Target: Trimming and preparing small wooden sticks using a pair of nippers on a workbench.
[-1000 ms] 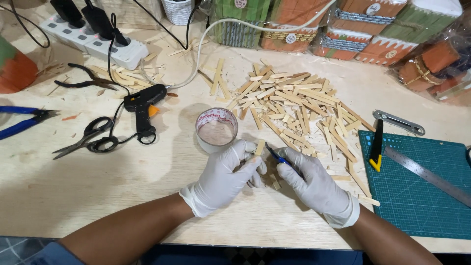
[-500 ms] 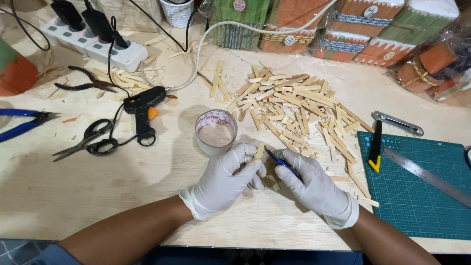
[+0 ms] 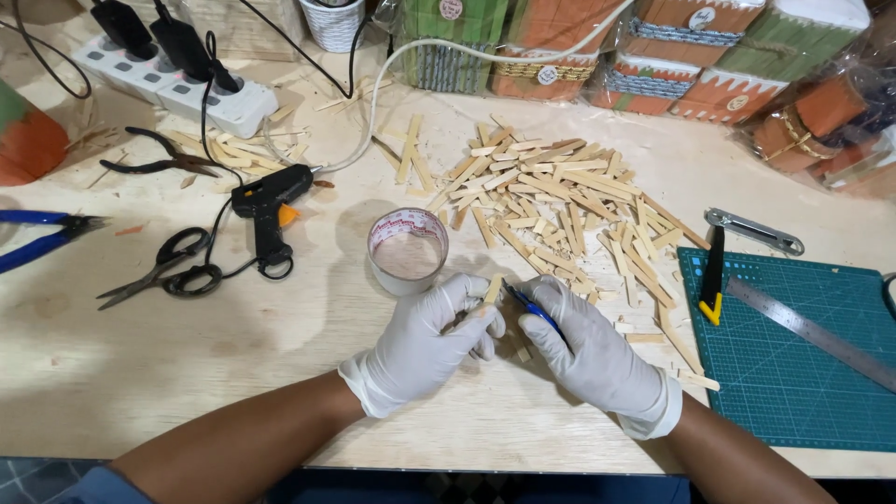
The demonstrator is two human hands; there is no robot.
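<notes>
Both hands wear white gloves and meet near the front middle of the wooden table. My left hand [image 3: 431, 338] pinches a short wooden stick [image 3: 491, 290] that points up and away. My right hand [image 3: 590, 347] grips a small tool with a blue handle [image 3: 528, 304], its tip against the stick. A big heap of cut wooden sticks [image 3: 551, 201] lies just behind the hands. A roll of tape [image 3: 408, 248] stands upright beside my left hand.
A black glue gun [image 3: 266, 207], black scissors [image 3: 168, 266], pliers [image 3: 159, 161] and blue-handled cutters [image 3: 42, 238] lie at the left, with a white power strip [image 3: 187, 79] behind. A green cutting mat [image 3: 793, 355] with a steel ruler [image 3: 810, 329] sits at the right. Wrapped craft boxes [image 3: 653, 47] line the back.
</notes>
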